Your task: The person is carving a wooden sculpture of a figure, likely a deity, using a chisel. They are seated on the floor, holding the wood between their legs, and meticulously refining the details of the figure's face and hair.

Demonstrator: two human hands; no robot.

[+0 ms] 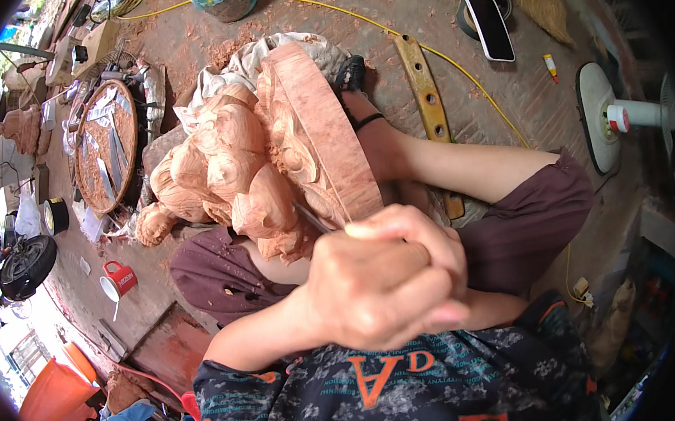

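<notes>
Left hand (367, 298) curls tight, overlapping right hand (431, 239), both closed around slim metal tool (315, 219). I see tip meeting reddish wood carving (262, 202), bulbous, swirl-grooved, flat-rimmed, between dark maroon trouser legs (217, 280), crumpled pale cloth (253, 62) behind.

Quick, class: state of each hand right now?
Left hand: closed, apparently around the carving chisel.
Right hand: closed against the left; its hold is hidden.
</notes>
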